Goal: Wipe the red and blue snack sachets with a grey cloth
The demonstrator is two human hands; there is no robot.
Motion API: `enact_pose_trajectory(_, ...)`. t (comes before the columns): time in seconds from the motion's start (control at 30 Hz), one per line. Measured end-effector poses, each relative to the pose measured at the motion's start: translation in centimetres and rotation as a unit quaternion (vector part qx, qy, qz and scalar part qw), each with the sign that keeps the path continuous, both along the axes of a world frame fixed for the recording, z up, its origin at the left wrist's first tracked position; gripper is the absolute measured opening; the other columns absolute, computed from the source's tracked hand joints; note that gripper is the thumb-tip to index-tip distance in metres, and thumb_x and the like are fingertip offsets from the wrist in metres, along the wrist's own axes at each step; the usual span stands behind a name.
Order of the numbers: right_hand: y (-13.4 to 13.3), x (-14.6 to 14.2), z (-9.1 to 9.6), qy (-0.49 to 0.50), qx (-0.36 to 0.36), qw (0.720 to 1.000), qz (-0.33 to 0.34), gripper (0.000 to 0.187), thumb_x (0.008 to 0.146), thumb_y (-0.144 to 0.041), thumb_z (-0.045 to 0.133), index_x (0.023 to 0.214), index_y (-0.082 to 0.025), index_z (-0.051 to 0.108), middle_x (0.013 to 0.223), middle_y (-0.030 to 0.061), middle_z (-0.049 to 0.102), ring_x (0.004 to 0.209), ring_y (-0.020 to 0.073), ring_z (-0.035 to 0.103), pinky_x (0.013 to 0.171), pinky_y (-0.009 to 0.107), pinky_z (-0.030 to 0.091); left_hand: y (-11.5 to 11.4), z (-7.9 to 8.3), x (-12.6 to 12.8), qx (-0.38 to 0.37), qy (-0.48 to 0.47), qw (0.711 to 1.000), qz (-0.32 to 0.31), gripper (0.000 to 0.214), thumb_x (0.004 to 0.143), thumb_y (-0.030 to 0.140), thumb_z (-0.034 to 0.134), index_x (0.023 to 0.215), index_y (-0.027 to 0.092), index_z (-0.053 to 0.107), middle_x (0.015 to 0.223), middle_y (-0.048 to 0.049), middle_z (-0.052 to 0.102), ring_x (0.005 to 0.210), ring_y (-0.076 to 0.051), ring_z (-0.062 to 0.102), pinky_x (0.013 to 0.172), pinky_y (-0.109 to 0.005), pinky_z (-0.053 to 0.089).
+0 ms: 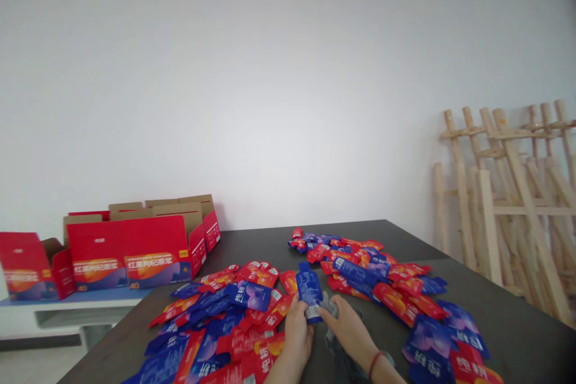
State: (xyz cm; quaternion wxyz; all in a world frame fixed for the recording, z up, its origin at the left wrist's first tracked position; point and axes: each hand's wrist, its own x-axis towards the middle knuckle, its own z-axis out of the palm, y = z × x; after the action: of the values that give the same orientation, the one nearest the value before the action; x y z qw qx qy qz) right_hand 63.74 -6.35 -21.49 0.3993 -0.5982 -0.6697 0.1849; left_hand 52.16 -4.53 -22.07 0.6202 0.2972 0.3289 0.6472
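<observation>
Grasping one blue pouch [308, 289] on the left and one grey cloth [330, 305] on the right, two hands [297, 330] [346, 323] meet.

Left heap of pouches [252, 297] on the table [517, 312], right heap [400, 303] across from it running near to far, single pouch [308, 288] in the left hand [297, 325] between them, boxes [155, 252] over on the bench [110, 302] at left, easels [514, 171] off right, wall [288, 72] behind

A blue pouch [309, 291] with white print, narrow end pointing away, is held above the bench [256, 241], a crumpled grey cloth [329, 303] bunched at its right edge.
</observation>
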Motion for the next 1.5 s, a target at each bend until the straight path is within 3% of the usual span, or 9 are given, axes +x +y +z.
enact_pose_trajectory(0.17,0.2,0.0,0.3,0.078,-0.020,0.996,0.039,0.012,0.073,-0.026,0.054,0.084,-0.021,0.050,0.080,0.0000,0.064,0.077,0.0169,0.060,0.069,0.025,0.042,0.5,-0.4,0.4,0.019,0.016,0.999,-0.029,0.031,0.057,0.026,0.059,0.087,0.017,0.061,0.085,-0.0038,0.065,0.083,-0.019,0.062,0.073,-0.028,0.047)
enact_pose_trajectory(0.3,-0.4,0.8,0.7,-0.077,0.048,0.996,0.002,0.018,0.074,-0.014,0.047,0.089,-0.023,0.053,0.093,0.0026,0.062,0.089,0.0183,0.059,0.075,0.026,0.041,0.7,0.9,-1.2,0.005,0.053,0.998,-0.033,0.038,0.063,0.038,0.062,0.094,0.016,0.060,0.096,-0.0060,0.065,0.092,-0.020,0.061,0.076,-0.027,0.048)
enact_pose_trajectory(0.47,-0.8,1.6,0.7,-0.257,0.115,0.959,-0.035,0.037,0.072,0.000,0.040,0.096,-0.023,0.055,0.107,0.0063,0.058,0.104,0.0207,0.053,0.083,0.029,0.039,1.3,2.0,-4.0,-0.092,0.168,0.980,-0.061,0.056,0.077,0.065,0.040,0.096,0.015,0.058,0.085,-0.0081,0.064,0.067,-0.018,0.063,0.049,-0.026,0.048)
enact_pose_trajectory(0.67,-0.2,2.7,2.2,-0.208,0.018,0.975,0.071,0.013,0.076,-0.025,0.057,0.088,-0.023,0.055,0.094,0.0000,0.060,0.088,0.0172,0.057,0.074,0.026,0.040,2.2,0.7,-4.6,-0.064,0.319,0.945,-0.032,0.022,0.080,0.029,0.051,0.091,0.014,0.062,0.084,-0.0069,0.066,0.062,-0.015,0.061,0.043,-0.022,0.044)
enact_pose_trajectory(0.8,-0.1,0.3,3.0,-0.160,0.058,0.985,-0.019,0.018,0.090,-0.026,0.038,0.096,-0.021,0.054,0.095,0.0040,0.061,0.091,0.0174,0.058,0.078,0.027,0.040,1.7,0.1,-3.4,-0.020,0.282,0.959,-0.023,0.027,0.081,0.030,0.048,0.098,0.017,0.063,0.094,-0.0078,0.067,0.079,-0.020,0.063,0.059,-0.030,0.052)
enact_pose_trajectory(0.93,0.0,-4.4,1.8,-0.240,0.114,0.963,-0.037,0.027,0.084,-0.006,0.038,0.100,-0.021,0.054,0.100,0.0057,0.060,0.096,0.0187,0.056,0.080,0.027,0.042,0.9,0.0,-2.7,0.060,0.264,0.962,-0.020,0.024,0.078,0.034,0.051,0.083,0.016,0.066,0.089,-0.0090,0.069,0.092,-0.024,0.062,0.085,-0.037,0.048)
enact_pose_trajectory(1.03,0.5,-5.2,0.9,-0.277,0.070,0.956,-0.059,0.030,0.082,-0.002,0.037,0.099,-0.021,0.054,0.103,0.0073,0.059,0.099,0.0198,0.056,0.079,0.028,0.042,0.7,0.7,-3.3,0.060,0.315,0.947,0.005,0.021,0.075,0.033,0.053,0.075,0.017,0.067,0.093,-0.0105,0.070,0.096,-0.025,0.061,0.090,-0.038,0.045)
enact_pose_trajectory(1.3,1.8,1.0,2.3,-0.244,-0.016,0.962,-0.123,0.022,0.083,-0.009,0.041,0.099,-0.013,0.056,0.098,0.0132,0.063,0.092,0.0205,0.063,0.072,0.027,0.043,1.5,2.5,-5.3,-0.004,0.335,0.941,0.046,0.028,0.079,0.034,0.046,0.094,0.019,0.065,0.098,-0.0080,0.065,0.087,-0.023,0.061,0.067,-0.033,0.053)
enact_pose_trajectory(1.5,0.2,-1.8,3.3,-0.245,0.056,0.967,-0.044,0.019,0.084,-0.016,0.044,0.099,-0.022,0.055,0.104,0.0055,0.060,0.099,0.0170,0.058,0.079,0.024,0.042,1.4,2.2,-5.2,-0.010,0.323,0.946,0.003,0.030,0.078,0.037,0.045,0.094,0.019,0.064,0.095,-0.0068,0.064,0.080,-0.022,0.061,0.057,-0.032,0.051)
